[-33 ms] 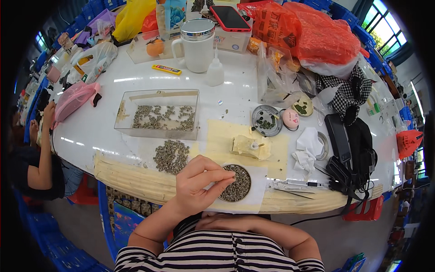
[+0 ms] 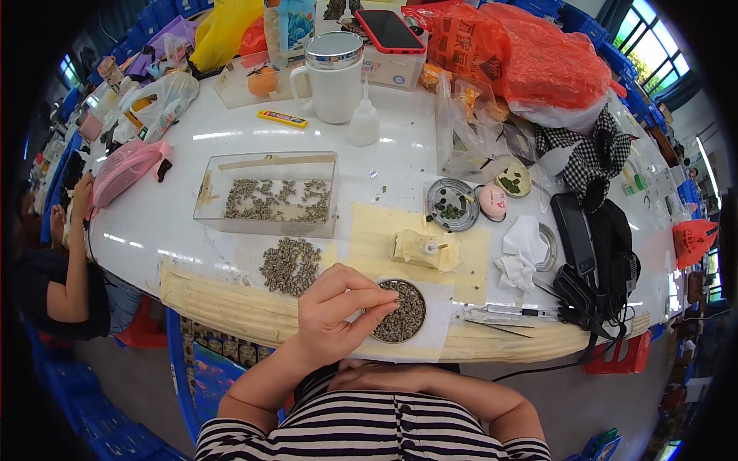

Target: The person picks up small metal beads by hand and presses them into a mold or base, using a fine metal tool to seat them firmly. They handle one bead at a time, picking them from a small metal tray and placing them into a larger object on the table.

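Note:
My left hand [image 2: 338, 311] is held over the near edge of the table, its thumb and forefinger pinched together. Whatever sits between those fingertips is too small to make out. Right under the pinch stands a round dish [image 2: 424, 310] filled with small grey-brown pieces [image 2: 403, 321]. My right hand [image 2: 367, 376] rests low against my body below the table edge, and its fingers are mostly hidden. Left of the dish, a loose heap of similar small pieces [image 2: 290, 265] lies on the table. Beyond it, a clear rectangular box [image 2: 265, 160] holds more of them.
A wrapped block with a small peg [image 2: 427, 250] sits past the dish. Tweezers [image 2: 500, 326] lie to the right, near a black bag [image 2: 596, 261]. Farther back stand a white mug [image 2: 334, 84], a squeeze bottle [image 2: 365, 123] and red plastic bags [image 2: 553, 69]. Someone sits at the left.

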Tool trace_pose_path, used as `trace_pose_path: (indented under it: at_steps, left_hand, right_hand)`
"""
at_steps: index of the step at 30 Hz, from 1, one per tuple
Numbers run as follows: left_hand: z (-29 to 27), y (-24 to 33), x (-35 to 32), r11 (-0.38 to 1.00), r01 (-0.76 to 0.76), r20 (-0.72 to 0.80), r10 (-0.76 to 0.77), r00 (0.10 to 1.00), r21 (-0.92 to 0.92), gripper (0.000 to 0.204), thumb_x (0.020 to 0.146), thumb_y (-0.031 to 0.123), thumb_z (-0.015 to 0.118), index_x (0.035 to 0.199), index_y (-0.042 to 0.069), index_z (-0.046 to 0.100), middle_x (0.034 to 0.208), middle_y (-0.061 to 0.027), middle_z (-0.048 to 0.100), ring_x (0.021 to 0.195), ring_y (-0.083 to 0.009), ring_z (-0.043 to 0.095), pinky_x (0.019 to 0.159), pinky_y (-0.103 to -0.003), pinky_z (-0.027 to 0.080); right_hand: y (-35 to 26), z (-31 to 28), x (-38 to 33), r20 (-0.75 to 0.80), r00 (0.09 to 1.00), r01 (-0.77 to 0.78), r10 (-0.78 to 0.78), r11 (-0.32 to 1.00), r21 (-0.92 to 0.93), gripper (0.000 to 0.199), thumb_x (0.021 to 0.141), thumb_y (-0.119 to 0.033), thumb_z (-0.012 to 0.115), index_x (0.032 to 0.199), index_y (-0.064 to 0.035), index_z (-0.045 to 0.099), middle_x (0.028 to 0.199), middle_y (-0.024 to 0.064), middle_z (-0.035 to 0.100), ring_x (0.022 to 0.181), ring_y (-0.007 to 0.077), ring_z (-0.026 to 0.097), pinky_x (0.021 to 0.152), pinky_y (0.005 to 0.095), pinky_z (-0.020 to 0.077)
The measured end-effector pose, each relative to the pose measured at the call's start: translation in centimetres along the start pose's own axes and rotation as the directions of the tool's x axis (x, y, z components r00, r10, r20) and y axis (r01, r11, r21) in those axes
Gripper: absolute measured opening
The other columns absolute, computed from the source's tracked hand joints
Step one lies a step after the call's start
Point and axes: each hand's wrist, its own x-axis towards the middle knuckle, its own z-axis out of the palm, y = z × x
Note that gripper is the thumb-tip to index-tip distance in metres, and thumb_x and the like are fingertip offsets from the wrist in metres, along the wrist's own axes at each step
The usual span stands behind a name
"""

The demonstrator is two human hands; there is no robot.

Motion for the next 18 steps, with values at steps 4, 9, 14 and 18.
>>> trace_pose_path:
  at_steps: [4, 9, 14, 18]
  left_hand:
    - [0.2, -0.1, 0.1, 1.000, -0.004, 0.001, 0.004, 1.000, 0.004, 0.023, 0.071, -0.003, 0.083, 0.092, 0.003, 0.076, 0.083, -0.0055, 0.068, 0.074, -0.0186, 0.062, 0.066, -0.029, 0.047]
    - [-0.1, -0.2, 0.1, 1.000, 0.014, 0.004, -0.014, 1.000, 0.000, 0.023, 0.070, -0.003, 0.083, 0.092, 0.003, 0.076, 0.083, -0.0053, 0.068, 0.074, -0.0186, 0.062, 0.066, -0.029, 0.047]
    - [0.0, 0.0, 0.2, 1.000, -0.014, 0.031, 0.014, 0.999, 0.014, 0.023, 0.070, -0.003, 0.083, 0.091, 0.003, 0.076, 0.082, -0.0053, 0.068, 0.073, -0.0190, 0.061, 0.066, -0.029, 0.047]
    - [0.0, -0.1, 0.1, 0.999, -0.017, 0.014, 0.016, 1.000, 0.031, 0.023, 0.070, -0.003, 0.083, 0.091, 0.003, 0.076, 0.082, -0.0051, 0.068, 0.073, -0.0192, 0.061, 0.065, -0.029, 0.047]
  right_hand:
    - [1.4, 0.4, 1.5, 0.094, 0.978, -0.195, 0.189, 0.979, 0.058, 0.022, 0.093, -0.020, 0.049, 0.104, -0.0025, 0.058, 0.109, 0.0080, 0.054, 0.098, 0.0216, 0.051, 0.091, 0.0358, 0.0397]
    - [-0.6, -1.8, 1.2, 0.190, 0.926, -0.331, 0.325, 0.944, -0.001, 0.015, 0.091, -0.020, 0.053, 0.093, -0.0059, 0.054, 0.092, 0.0064, 0.048, 0.095, 0.0178, 0.052, 0.086, 0.0327, 0.0391]
    - [-0.1, -0.9, 0.7, 0.022, 1.000, -0.015, 0.015, 1.000, -0.009, 0.019, 0.092, -0.018, 0.050, 0.105, -0.0058, 0.057, 0.106, 0.0092, 0.052, 0.103, 0.0207, 0.053, 0.097, 0.0341, 0.0393]
    - [1.3, 0.2, 2.0, 0.174, 0.960, -0.255, 0.218, 0.938, 0.235, 0.023, 0.100, -0.020, 0.040, 0.105, -0.0037, 0.056, 0.108, 0.0103, 0.052, 0.103, 0.0207, 0.050, 0.099, 0.0321, 0.0378]
